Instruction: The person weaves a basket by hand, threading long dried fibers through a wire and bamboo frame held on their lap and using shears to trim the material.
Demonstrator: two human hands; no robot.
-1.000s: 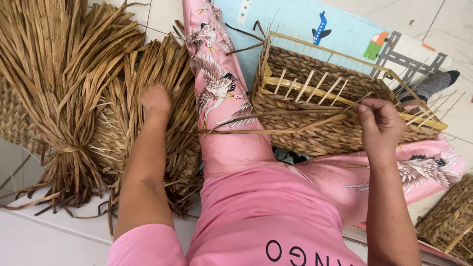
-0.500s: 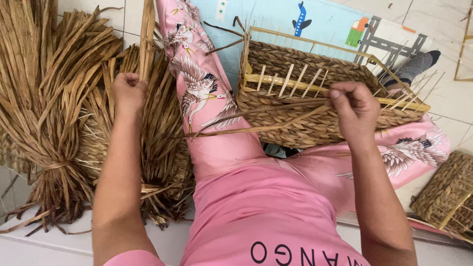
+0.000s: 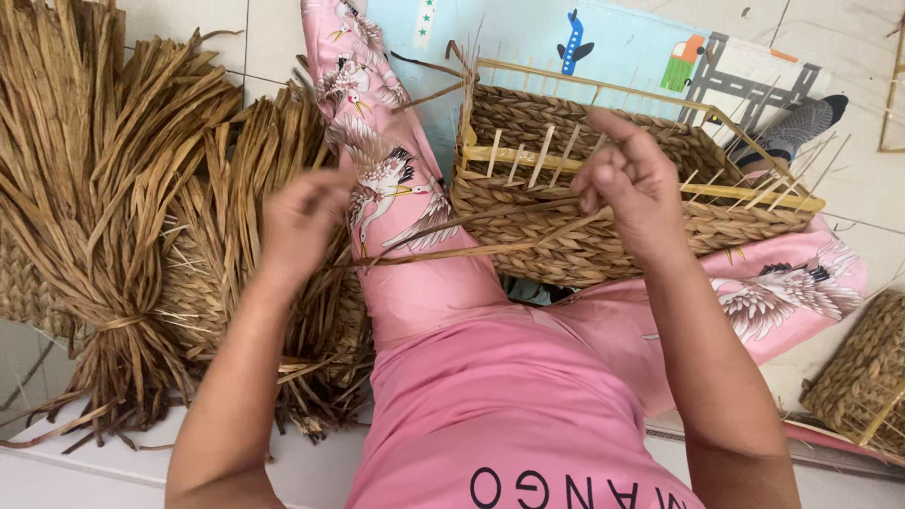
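A half-woven straw basket (image 3: 575, 236) with a pale wooden frame rests against my pink-trousered legs. My right hand (image 3: 633, 184) is in front of its near wall, fingers pinched on a long dried straw strand (image 3: 452, 253) that runs left across my thigh. My left hand (image 3: 304, 219), blurred by motion, is at the strand's left end above the bundled straw; its fingers look curled, and whether they grip the strand I cannot tell.
Big tied bundles of dried straw (image 3: 113, 217) lie on the tiled floor at the left. A finished woven basket (image 3: 863, 377) sits at the right edge. A blue play mat (image 3: 613, 47) lies behind the basket, with a grey-socked foot (image 3: 797, 127) on it.
My left hand has come off the straw bundle and moved right toward my thigh. My right hand has stayed at the basket wall with the strand.
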